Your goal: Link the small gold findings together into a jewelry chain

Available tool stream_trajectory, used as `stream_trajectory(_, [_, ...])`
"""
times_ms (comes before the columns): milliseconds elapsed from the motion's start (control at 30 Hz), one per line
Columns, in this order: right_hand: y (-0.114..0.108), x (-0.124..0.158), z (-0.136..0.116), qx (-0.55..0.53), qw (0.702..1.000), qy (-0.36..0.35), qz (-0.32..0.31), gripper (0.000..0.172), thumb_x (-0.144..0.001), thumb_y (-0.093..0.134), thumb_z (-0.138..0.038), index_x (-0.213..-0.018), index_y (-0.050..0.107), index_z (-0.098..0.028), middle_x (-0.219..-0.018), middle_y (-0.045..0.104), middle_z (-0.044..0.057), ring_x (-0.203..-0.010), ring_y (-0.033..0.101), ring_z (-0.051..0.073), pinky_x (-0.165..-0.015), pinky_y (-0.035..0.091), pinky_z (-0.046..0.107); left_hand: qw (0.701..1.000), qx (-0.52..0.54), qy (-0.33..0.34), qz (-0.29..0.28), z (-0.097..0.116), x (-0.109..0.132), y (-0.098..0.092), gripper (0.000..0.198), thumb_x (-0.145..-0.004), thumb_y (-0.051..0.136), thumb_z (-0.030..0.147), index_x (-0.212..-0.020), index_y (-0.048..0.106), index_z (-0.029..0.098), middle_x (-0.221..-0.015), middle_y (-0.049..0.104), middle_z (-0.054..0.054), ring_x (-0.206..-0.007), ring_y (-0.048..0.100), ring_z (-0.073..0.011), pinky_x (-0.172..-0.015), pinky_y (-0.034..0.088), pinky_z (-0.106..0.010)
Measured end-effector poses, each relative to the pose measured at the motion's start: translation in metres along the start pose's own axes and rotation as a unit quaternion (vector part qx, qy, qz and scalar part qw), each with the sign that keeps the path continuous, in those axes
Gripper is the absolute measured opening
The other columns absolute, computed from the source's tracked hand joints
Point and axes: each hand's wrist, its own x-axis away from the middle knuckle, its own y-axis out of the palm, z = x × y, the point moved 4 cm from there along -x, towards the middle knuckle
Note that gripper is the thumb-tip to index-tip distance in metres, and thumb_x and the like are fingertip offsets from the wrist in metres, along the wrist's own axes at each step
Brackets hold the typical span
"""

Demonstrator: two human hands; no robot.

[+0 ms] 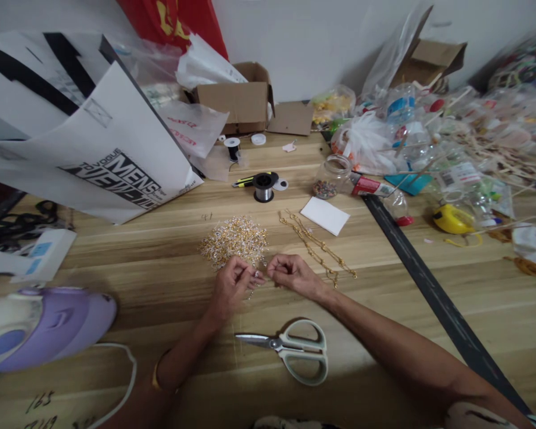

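Observation:
My left hand [234, 286] is closed in a pinch, with a small shiny jewelry piece [256, 274] at its fingertips. A short bit of it seems to hang below the fingers. Just to the right, my right hand [295, 275] is also pinched; whatever it may hold is too small to make out. Behind the left hand lies a heap of small gold and silver jewelry pieces [234, 238]. Gold chains [315, 243] stretch out beyond the right hand. Scissors [290, 348] with pale handles lie nearer to me, blades pointing left.
A spool of silver wire [263, 188] stands behind the heap beside a yellow-black cutter [243, 180]. A jar of beads [330, 179] and a white card [325, 215] are at right. Bags and bottles crowd the far right. A white bag [93, 137] and a purple iron [67, 322] occupy the left.

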Motion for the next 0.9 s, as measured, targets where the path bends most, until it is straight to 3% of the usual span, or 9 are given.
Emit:
stream_trajectory(367, [0.0, 0.001, 0.004, -0.01, 1.0, 0.01, -0.007, 0.014, -0.072, 0.06, -0.027, -0.071, 0.052, -0.015, -0.049, 0.04, -0.008, -0.042, 0.034, 0.004, -0.041, 0.031, 0.015, 0.998, 0.04, -0.011, 0.037, 0.009, 0.002, -0.002, 0.03, -0.074, 0.062, 0.039, -0.078, 0.041, 0.018, -0.068, 0.069, -0.003, -0.058, 0.068, -0.017, -0.051, 0.054, -0.026])
stream_trajectory(567, [0.001, 0.0, 0.0, 0.0, 0.999, -0.014, 0.034, 0.023, -0.076, 0.059, -0.036, -0.073, 0.054, -0.014, -0.055, 0.047, -0.005, -0.045, 0.043, 0.006, -0.043, 0.037, 0.017, 0.999, 0.045, -0.011, 0.025, 0.009, 0.002, -0.002, 0.031, -0.072, 0.064, 0.039, -0.075, 0.041, 0.017, -0.066, 0.069, -0.003, -0.056, 0.068, -0.0164, -0.052, 0.054, -0.026])
stream_trajectory(767, [0.004, 0.005, -0.006, 0.001, 0.997, -0.032, 0.067, 0.032, -0.08, 0.056, -0.042, -0.094, 0.056, -0.014, -0.06, 0.051, -0.003, -0.042, 0.044, 0.006, -0.039, 0.034, 0.017, 0.999, 0.042, -0.009, 0.024, 0.008, 0.002, -0.003, 0.032, -0.071, 0.064, 0.04, -0.074, 0.042, 0.018, -0.068, 0.069, -0.002, -0.058, 0.068, -0.0174, -0.052, 0.055, -0.027])
stream_trajectory(900, [0.004, 0.013, -0.013, 0.088, 0.989, -0.049, 0.11, 0.033, -0.081, 0.055, -0.041, -0.101, 0.056, -0.014, -0.048, 0.041, -0.007, -0.038, 0.037, 0.006, -0.035, 0.025, 0.017, 0.999, 0.037, -0.007, 0.03, 0.007, 0.002, -0.003, 0.031, -0.072, 0.063, 0.04, -0.073, 0.042, 0.017, -0.067, 0.068, -0.002, -0.057, 0.067, -0.0163, -0.053, 0.054, -0.027])
